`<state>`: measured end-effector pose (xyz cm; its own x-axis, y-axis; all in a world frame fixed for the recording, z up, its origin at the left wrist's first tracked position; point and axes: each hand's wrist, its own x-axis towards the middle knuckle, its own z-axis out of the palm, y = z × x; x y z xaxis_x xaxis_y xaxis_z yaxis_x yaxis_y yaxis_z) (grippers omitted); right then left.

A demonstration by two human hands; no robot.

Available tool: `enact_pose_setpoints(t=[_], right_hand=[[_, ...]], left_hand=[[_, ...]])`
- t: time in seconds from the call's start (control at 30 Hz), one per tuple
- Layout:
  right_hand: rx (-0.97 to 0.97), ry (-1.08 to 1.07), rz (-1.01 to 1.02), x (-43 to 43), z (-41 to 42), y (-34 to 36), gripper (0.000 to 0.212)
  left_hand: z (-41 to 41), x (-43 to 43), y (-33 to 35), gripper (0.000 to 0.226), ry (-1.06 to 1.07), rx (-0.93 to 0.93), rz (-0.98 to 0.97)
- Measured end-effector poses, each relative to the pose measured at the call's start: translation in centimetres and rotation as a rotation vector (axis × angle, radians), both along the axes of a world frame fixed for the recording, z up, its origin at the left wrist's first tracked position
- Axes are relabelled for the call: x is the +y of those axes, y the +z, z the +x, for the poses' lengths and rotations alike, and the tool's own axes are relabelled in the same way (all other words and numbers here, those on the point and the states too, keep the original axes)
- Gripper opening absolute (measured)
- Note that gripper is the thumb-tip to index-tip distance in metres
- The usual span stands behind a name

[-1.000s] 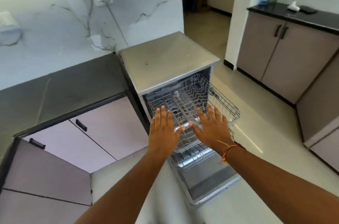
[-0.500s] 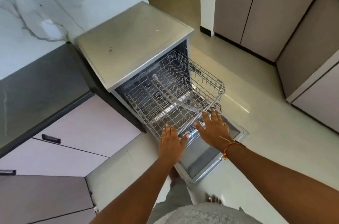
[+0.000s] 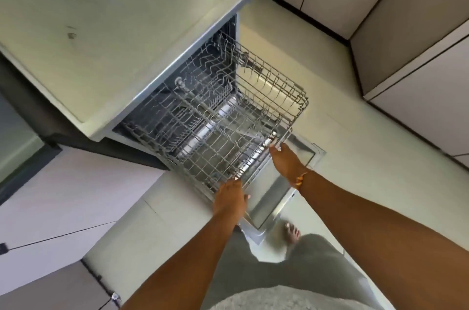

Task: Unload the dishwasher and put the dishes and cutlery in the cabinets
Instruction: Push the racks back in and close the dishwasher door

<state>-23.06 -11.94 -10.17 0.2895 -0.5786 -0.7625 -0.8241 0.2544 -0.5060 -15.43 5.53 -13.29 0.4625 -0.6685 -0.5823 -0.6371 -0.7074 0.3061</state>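
both hands reaching to the front rim of the pulled-out dishwasher rack
the dishwasher (image 3: 114, 30) is standing open beside pale cabinets (image 3: 63, 195), its door (image 3: 269, 199) lying flat toward the person's feet, and the wire rack (image 3: 228, 119) is sticking well out over the door. the left hand (image 3: 229, 198) is sitting at the rack's near corner, knuckles up, its fingers going out of sight at the rim, so i cannot tell whether it is gripping. the right hand (image 3: 286, 162) is reaching to the rim's far end, fingers fairly straight, tips touching the wire. an orange thread band (image 3: 300, 179) is circling the right wrist
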Motion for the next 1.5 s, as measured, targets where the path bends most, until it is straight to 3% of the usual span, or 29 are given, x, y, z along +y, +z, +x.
enact_pose_setpoints(t=[0.1,0.13,0.17,0.23,0.3,0.4,0.5,0.57,0.67,0.83,0.93,1.07,1.2,1.3,1.4,1.5], right_hand=[[0.022,-0.198,0.097,-1.2,-0.2,-2.9,0.096],[0.018,-0.262,0.134,-1.7,-0.4,-3.9,0.089],[0.007,-0.323,0.169,-2.1,-0.3,-4.0,0.071],[-0.039,-0.371,0.213,-3.0,-0.2,-4.4,0.045],[-0.078,-0.403,0.262,-4.0,0.1,-4.4,0.036],[-0.149,-0.407,0.305,-5.6,0.4,-5.9,0.025],[-0.187,-0.407,0.32,-6.8,1.0,-7.1,0.022],[-0.207,-0.43,0.295,-7.2,1.2,-7.7,0.015],[-0.211,-0.437,0.289,-7.9,1.7,-8.5,0.026],[-0.2,-0.453,0.303,-8.5,2.7,-9.2,0.017],[-0.305,-0.41,0.331,-8.7,4.0,-9.0,0.009],[-0.369,-0.255,0.279,-9.1,7.3,-8.7,0.013],[-0.316,-0.024,0.195,-10.1,10.7,-9.3,0.026],[-0.337,0.103,0.136,-10.4,13.5,-8.4,0.013],[-0.363,0.141,0.116,-11.0,16.8,-8.4,0.03],[-0.376,0.152,0.132,-10.8,19.5,-8.9,0.03]], left_hand=[[-0.5,-1.0,-0.7,0.031,0.092,0.017,-0.083],[-0.9,-1.8,-0.6,0.031,0.206,0.094,-0.088],[-1.4,-2.6,-0.6,0.033,0.381,0.228,-0.084],[-2.3,-4.5,-0.2,0.039,0.981,0.675,-0.053],[-2.8,-5.8,0.1,0.042,1.51,1.013,-0.082],[-2.8,-6.9,0.2,0.045,1.846,1.149,-0.219],[-2.4,-8.0,-0.2,0.037,2.068,1.154,-0.375],[-2.3,-8.6,-0.6,0.034,2.127,1.162,-0.442],[-2.5,-8.9,-1.4,0.033,2.172,1.135,-0.501],[-1.9,-9.1,-2.0,0.031,2.234,1.109,-0.643],[-0.7,-9.5,-1.8,0.026,2.229,1.107,-0.733],[2.7,-10.0,-2.2,0.029,2.183,1.061,-0.808],[6.0,-10.2,-2.4,0.025,2.149,1.044,-0.866],[8.5,-10.4,-3.0,0.028,2.111,1.03,-0.922],[11.1,-10.8,-3.3,0.033,2.098,0.985,-0.921],[13.9,-10.9,-3.8,0.033,2.1,1.0,-0.976]])
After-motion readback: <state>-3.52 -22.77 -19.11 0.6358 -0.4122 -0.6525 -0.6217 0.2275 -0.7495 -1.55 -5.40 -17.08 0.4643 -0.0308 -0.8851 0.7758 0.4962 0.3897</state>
